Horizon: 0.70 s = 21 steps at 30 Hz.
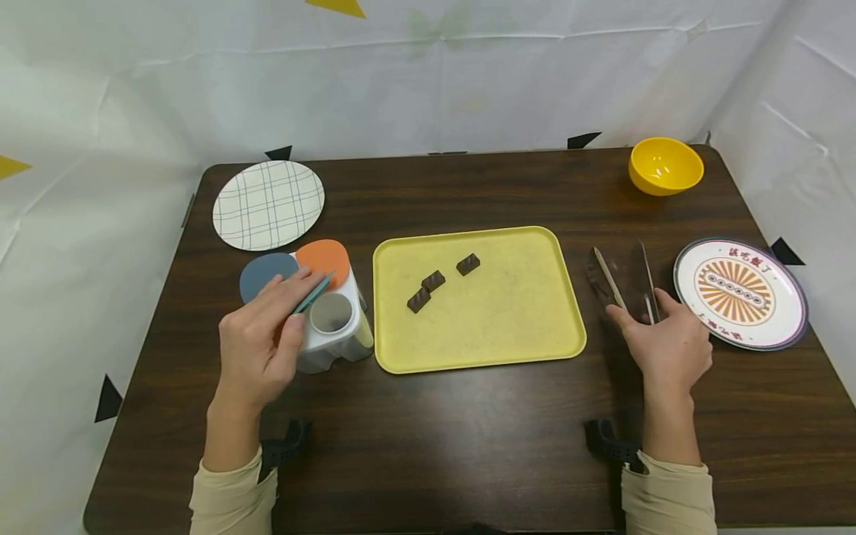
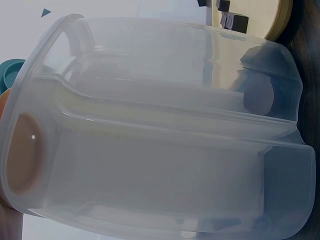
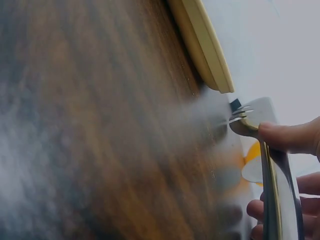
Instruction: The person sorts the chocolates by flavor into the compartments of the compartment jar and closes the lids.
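My left hand (image 1: 299,301) pinches the edge of a teal lid (image 1: 314,292) over a white plastic container (image 1: 334,334), which has a round open well. That translucent container (image 2: 165,150) fills the left wrist view. An orange lid (image 1: 324,256) and a blue lid (image 1: 266,272) stand out from its far side. My right hand (image 1: 638,308) grips metal tongs (image 1: 610,279) lying on the table right of the yellow tray (image 1: 508,319). In the right wrist view a fingertip (image 3: 287,137) presses the tongs (image 3: 272,175) and other fingers curl beneath. Three chocolate pieces (image 1: 433,281) lie on the tray.
A plaid plate (image 1: 267,204) sits at the back left and a yellow bowl (image 1: 665,165) at the back right. A patterned plate (image 1: 738,293) lies just right of my right hand. White sheeting walls the dark wooden table (image 1: 441,446).
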Motion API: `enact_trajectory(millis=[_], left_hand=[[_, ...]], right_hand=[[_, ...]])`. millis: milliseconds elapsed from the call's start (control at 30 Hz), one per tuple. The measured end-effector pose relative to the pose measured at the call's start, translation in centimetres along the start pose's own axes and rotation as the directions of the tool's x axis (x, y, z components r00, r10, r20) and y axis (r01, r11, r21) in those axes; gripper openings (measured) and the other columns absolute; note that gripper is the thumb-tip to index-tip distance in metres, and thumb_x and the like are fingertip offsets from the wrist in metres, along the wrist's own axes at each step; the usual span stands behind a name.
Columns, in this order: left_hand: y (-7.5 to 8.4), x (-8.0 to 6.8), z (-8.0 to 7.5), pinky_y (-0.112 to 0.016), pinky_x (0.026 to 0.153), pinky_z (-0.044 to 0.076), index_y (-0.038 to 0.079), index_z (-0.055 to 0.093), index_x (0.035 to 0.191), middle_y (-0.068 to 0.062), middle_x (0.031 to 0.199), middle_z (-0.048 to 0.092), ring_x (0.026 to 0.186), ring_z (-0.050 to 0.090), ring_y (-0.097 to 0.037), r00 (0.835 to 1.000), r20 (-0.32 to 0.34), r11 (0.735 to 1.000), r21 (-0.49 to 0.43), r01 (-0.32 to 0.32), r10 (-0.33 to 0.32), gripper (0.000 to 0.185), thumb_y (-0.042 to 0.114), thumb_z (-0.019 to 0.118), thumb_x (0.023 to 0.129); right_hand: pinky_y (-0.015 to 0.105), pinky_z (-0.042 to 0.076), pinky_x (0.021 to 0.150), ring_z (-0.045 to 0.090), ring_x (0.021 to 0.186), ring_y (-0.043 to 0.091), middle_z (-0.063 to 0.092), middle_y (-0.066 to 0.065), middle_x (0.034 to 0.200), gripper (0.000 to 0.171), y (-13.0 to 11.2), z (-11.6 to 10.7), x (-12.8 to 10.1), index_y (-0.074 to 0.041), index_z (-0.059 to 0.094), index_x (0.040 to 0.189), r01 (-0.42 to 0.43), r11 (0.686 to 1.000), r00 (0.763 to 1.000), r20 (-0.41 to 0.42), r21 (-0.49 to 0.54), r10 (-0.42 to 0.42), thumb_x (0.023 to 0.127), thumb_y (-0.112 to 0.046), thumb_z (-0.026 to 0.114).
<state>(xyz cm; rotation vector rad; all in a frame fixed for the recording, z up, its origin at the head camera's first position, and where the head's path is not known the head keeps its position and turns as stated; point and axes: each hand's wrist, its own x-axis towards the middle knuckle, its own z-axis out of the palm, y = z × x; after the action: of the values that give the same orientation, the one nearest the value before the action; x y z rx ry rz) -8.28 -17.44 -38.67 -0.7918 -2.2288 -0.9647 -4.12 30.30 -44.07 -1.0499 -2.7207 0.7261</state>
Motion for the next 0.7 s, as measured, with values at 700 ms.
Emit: enact_trajectory(millis=[700], left_hand=[[0.02, -0.01, 0.09, -0.054, 0.099, 0.045, 0.008, 0.072, 0.118, -0.007, 0.115, 0.071, 0.108, 0.066, -0.030, 1.000, -0.010, 1.000, 0.003, 0.000, 0.000, 0.046, 0.031, 0.043, 0.092]], right_hand=[[0.068, 0.034, 0.095, 0.045, 0.125, 0.049, 0.043, 0.019, 0.147, 0.098, 0.14, -0.18, 0.13, -0.020, 0.039, 0.151, 0.005, 1.000, 0.997, 0.081, -0.019, -0.003, 0.072, -0.067, 0.073]])
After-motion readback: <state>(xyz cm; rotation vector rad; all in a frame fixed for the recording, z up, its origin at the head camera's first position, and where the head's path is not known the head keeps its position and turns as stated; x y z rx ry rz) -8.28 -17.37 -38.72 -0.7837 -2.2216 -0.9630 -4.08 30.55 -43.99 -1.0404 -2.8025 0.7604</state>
